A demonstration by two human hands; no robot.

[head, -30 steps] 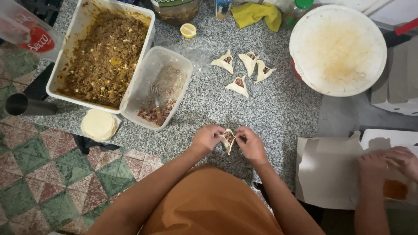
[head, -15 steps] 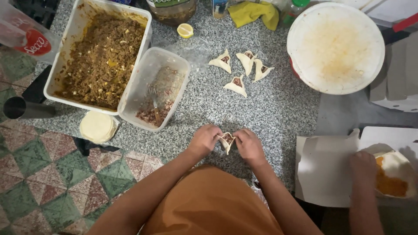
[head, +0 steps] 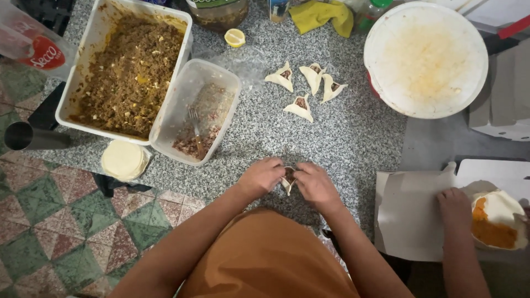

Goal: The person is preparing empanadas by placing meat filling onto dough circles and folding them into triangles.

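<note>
Fingers of the left hand [head: 260, 176] and right hand [head: 316, 185] pinch shut a small pale filled dough parcel [head: 287, 179] near the speckled grey stone counter's [head: 353, 143] front edge.

Both bare forearms come up from the bottom of the view and angle in toward each other, so the hands meet right in front of the body. Left hand [head: 260, 176] is knuckles-up, fingers curled inward, fingertips pinching at the meeting point. Right hand [head: 316, 185] mirrors it, also palm-down with bent fingers and thumb tucked toward the middle. Wrists sit low and pretty straight, elbows out wide on either side. The fingertips of the two hands are nearly touching.
</note>
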